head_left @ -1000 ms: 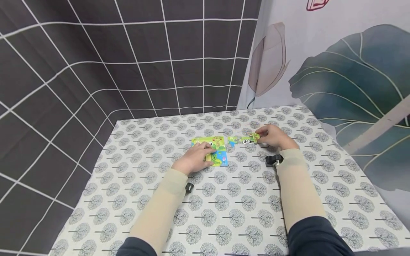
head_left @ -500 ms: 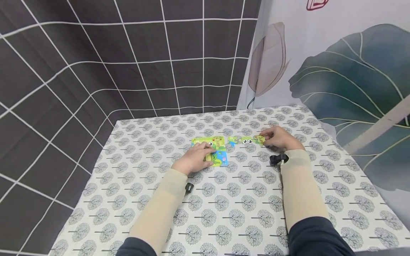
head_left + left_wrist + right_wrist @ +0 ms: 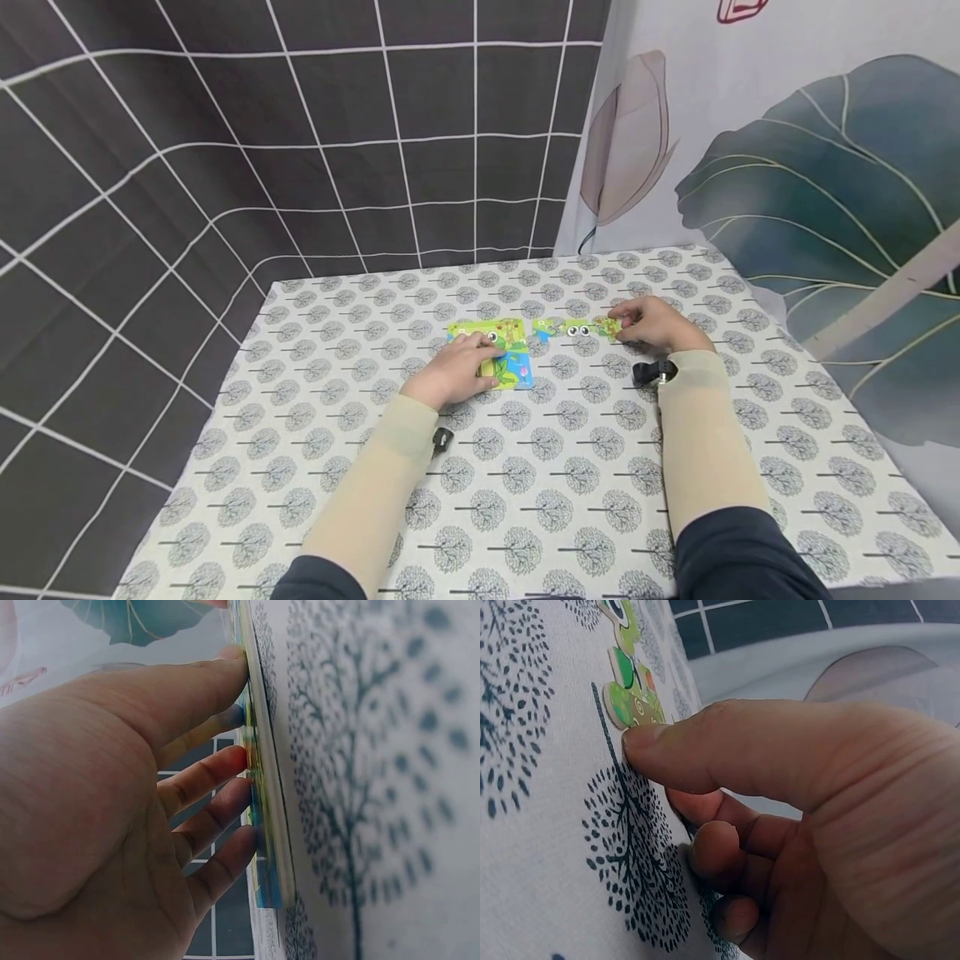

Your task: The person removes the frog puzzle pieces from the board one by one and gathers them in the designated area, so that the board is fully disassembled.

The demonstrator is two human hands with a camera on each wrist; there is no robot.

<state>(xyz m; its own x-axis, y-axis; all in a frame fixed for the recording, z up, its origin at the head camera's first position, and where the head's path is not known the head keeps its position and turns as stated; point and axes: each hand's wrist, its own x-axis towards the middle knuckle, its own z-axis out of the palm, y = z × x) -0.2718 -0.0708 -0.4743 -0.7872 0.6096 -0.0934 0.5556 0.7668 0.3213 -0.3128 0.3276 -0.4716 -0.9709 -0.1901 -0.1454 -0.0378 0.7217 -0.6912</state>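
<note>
My left hand (image 3: 455,367) lies over a colourful picture puzzle board (image 3: 517,368), green, yellow and blue with a cartoon eye. In the left wrist view its slightly bent fingertips and thumb touch the face of the thin board (image 3: 270,881). To the right, loose puzzle pieces (image 3: 579,331) form a row on the cloth, one bearing two big eyes. At that row's right end my right hand (image 3: 656,323) pinches a green puzzle piece (image 3: 609,327). The right wrist view has the thumb against the edge of this piece (image 3: 635,707), other fingers curled beneath; the index contact is hidden.
A white cloth with grey tree prints (image 3: 547,475) covers the table. Behind it hangs a dark curtain with white grid lines (image 3: 435,167); a pale curtain with leaf prints (image 3: 825,183) stands at the right. Each wrist carries a small black camera mount (image 3: 651,372).
My right hand has shifted a little to the right with the green puzzle piece, lining it up at the row's end, then stays still. The left hand has not moved.
</note>
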